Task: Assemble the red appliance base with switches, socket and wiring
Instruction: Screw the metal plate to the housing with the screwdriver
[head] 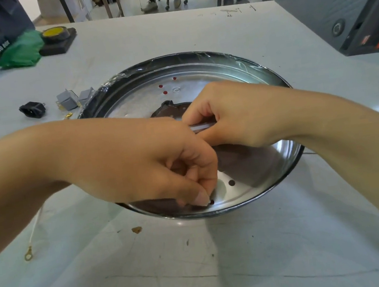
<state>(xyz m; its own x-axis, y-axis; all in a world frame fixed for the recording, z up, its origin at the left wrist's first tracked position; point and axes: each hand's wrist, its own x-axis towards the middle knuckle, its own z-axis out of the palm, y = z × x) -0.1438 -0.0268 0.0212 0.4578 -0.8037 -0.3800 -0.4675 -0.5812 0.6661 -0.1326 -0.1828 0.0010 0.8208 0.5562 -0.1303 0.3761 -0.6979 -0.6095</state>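
Early days, I'd say: the base [198,70] sits mid-table, shiny inside up, and the socket [32,109] and two grey switches [74,98] lie loose on the table [246,256] to its left, with a white wire [34,230] near the front edge, none fitted yet. Inside the base there's only a dark sheet [239,161] and both hands. The right hand [225,114] pinches a thin pale strip [202,126]; the left hand [162,166] is curled with fingertips pressed down at the near rim, whether gripping anything I can't tell
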